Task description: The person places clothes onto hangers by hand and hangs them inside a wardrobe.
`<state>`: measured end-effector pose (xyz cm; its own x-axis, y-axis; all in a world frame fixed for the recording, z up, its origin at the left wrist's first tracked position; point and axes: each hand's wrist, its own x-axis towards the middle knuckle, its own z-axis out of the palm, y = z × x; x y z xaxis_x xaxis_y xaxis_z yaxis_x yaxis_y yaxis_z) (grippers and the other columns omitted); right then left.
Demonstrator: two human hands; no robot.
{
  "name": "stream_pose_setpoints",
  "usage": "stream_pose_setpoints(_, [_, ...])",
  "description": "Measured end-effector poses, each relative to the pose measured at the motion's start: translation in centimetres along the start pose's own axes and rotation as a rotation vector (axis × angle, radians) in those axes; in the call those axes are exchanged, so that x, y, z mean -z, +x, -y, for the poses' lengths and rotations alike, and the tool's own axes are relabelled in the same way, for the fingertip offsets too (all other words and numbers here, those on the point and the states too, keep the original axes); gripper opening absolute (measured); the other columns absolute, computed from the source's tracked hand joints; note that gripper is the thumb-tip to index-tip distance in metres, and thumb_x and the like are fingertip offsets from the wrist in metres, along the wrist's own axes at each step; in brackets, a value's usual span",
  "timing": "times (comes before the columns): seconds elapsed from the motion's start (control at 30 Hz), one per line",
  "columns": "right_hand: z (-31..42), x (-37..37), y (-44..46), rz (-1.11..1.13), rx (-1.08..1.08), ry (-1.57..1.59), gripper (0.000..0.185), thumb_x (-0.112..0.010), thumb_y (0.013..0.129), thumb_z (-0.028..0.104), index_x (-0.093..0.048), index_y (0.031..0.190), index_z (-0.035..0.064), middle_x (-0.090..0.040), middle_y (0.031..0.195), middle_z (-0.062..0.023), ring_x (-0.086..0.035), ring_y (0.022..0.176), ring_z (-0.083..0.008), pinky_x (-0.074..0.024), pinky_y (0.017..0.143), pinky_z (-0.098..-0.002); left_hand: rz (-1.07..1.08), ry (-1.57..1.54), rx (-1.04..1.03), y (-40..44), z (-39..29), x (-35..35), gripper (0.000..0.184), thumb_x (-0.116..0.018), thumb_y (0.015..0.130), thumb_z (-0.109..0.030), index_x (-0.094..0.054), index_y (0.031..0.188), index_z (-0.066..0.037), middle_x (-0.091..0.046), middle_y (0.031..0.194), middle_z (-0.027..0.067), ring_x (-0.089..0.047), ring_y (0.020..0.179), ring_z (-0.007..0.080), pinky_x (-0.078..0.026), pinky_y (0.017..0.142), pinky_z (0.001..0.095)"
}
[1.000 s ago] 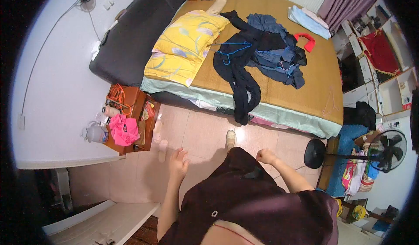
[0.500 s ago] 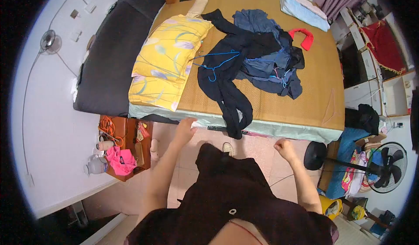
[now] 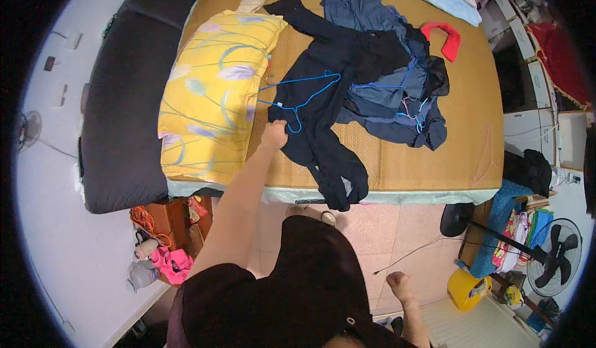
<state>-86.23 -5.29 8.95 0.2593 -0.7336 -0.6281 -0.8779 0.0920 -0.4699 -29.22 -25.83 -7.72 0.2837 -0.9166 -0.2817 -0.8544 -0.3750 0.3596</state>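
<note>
My left hand (image 3: 274,136) reaches over the bed, its fingers closed on the left edge of a black garment (image 3: 310,120). A small white label shows just above the fingers. Across the garment lies a blue hanger (image 3: 304,105), its hook close to my fingertips. The garment's lower end hangs over the bed's front edge. To its right, a heap of dark blue-grey clothes (image 3: 372,109) has several hangers in it. Low at the right, my right hand (image 3: 400,284) hangs above the floor with curled fingers and nothing visible in it.
A yellow flowered pillow (image 3: 208,103) lies left of the garment. On the bed's right are a red curved cushion (image 3: 448,41) and a pink hanger (image 3: 486,162). A standing fan (image 3: 552,258) and yellow bucket (image 3: 465,289) stand at right; a brown cabinet (image 3: 171,218) stands at left.
My left hand has moved forward from the bed's front edge onto the black garment and closed on it. My right hand has dropped back toward my body. The view has moved closer to the bed.
</note>
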Motion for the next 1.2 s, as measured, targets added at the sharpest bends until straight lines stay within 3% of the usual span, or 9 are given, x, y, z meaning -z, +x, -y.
stream_pose_setpoints(0.4, [8.0,-1.6,5.7,0.049,-0.057,0.129,0.011,-0.067,0.075,0.007,-0.064,0.084,0.0011,-0.063,0.079,-0.0135,-0.062,0.066,-0.0252,-0.0499,0.057,-0.0328,0.157,0.203,-0.016,8.1,0.8,-3.2,0.040,-0.046,0.085,-0.014,-0.048,0.125,-0.013,-0.052,0.121,0.0094,-0.043,0.120,0.0292,-0.035,0.098,0.0467])
stream_pose_setpoints(0.53, [12.2,-0.7,8.4,0.034,0.079,0.043,0.011,-0.066,0.073,0.004,-0.063,0.084,0.0013,-0.062,0.080,-0.0134,-0.062,0.071,-0.0276,-0.0503,0.061,-0.0357,-0.089,0.205,-0.305,5.6,1.0,-4.5,0.010,-0.054,0.075,-0.011,-0.061,0.082,-0.011,-0.059,0.083,0.0081,-0.057,0.088,0.0274,-0.045,0.075,0.0415])
stream_pose_setpoints(0.67, [17.8,1.0,12.3,-0.199,0.346,-0.185,0.025,-0.066,0.069,0.000,-0.061,0.093,0.0024,-0.059,0.098,-0.0144,-0.058,0.090,-0.0314,-0.0494,0.074,-0.0384,-0.116,0.032,-0.601,-0.6,-2.9,-2.8,0.009,-0.054,0.072,-0.013,-0.060,0.079,-0.012,-0.056,0.075,0.0074,-0.058,0.081,0.0265,-0.047,0.067,0.0396])
stream_pose_setpoints(0.83, [26.7,4.4,16.3,-0.453,0.467,-0.567,0.046,-0.068,0.065,0.005,-0.056,0.109,0.0064,-0.051,0.112,-0.0123,-0.047,0.107,-0.0331,-0.0371,0.093,-0.0493,0.173,-0.256,-0.899,-9.5,-7.9,0.6,0.013,-0.057,0.071,-0.012,-0.059,0.084,-0.011,-0.053,0.078,0.0060,-0.055,0.080,0.0258,-0.046,0.068,0.0385])
stream_pose_setpoints(0.93, [25.1,4.1,18.2,-0.306,0.472,-0.629,0.037,-0.067,0.068,0.009,-0.059,0.105,0.0084,-0.055,0.108,-0.0112,-0.050,0.106,-0.0301,-0.0336,0.095,-0.0521,0.323,-0.492,-0.995,-11.2,-9.3,1.3,0.014,-0.058,0.073,-0.011,-0.060,0.087,-0.011,-0.051,0.078,0.0056,-0.054,0.080,0.0254,-0.045,0.068,0.0391])
stream_pose_setpoints(0.97, [23.1,3.7,18.7,-0.200,0.504,-0.641,0.024,-0.062,0.076,0.010,-0.061,0.100,0.0076,-0.063,0.095,-0.0133,-0.059,0.091,-0.0295,-0.0434,0.084,-0.0472,0.351,-0.514,-0.997,-11.0,-9.5,1.5,0.016,-0.059,0.075,-0.014,-0.061,0.090,-0.010,-0.049,0.076,0.0055,-0.053,0.081,0.0246,-0.044,0.069,0.0393])
stream_pose_setpoints(1.0, [21.8,3.0,18.7,-0.198,0.503,-0.644,0.024,-0.062,0.076,0.010,-0.061,0.100,0.0076,-0.063,0.095,-0.0133,-0.059,0.091,-0.0295,-0.0434,0.084,-0.0472,0.351,-0.518,-0.997,-10.2,-9.4,2.1,0.016,-0.059,0.075,-0.014,-0.061,0.090,-0.010,-0.049,0.076,0.0055,-0.053,0.081,0.0246,-0.044,0.069,0.0393])
stream_pose_setpoints(1.1, [19.4,1.2,18.5,-0.215,0.364,-0.138,0.015,-0.057,0.086,0.012,-0.061,0.096,0.0020,-0.062,0.074,-0.0210,-0.062,0.061,-0.0347,-0.0491,0.053,-0.0384,0.087,-0.557,-0.765,-4.7,-7.6,3.2,0.028,-0.066,0.069,-0.015,-0.063,0.095,-0.009,-0.056,0.087,0.0081,-0.054,0.089,0.0281,-0.044,0.077,0.0399])
stream_pose_setpoints(1.2, [20.3,1.7,17.3,-0.232,0.170,-0.016,0.013,-0.057,0.086,0.012,-0.062,0.093,0.0013,-0.063,0.076,-0.0202,-0.063,0.065,-0.0332,-0.0499,0.058,-0.0368,-0.327,-0.405,-0.271,3.0,-1.5,1.2,0.042,-0.071,0.063,-0.015,-0.061,0.103,-0.005,-0.059,0.105,0.0139,-0.052,0.098,0.0343,-0.042,0.086,0.0418])
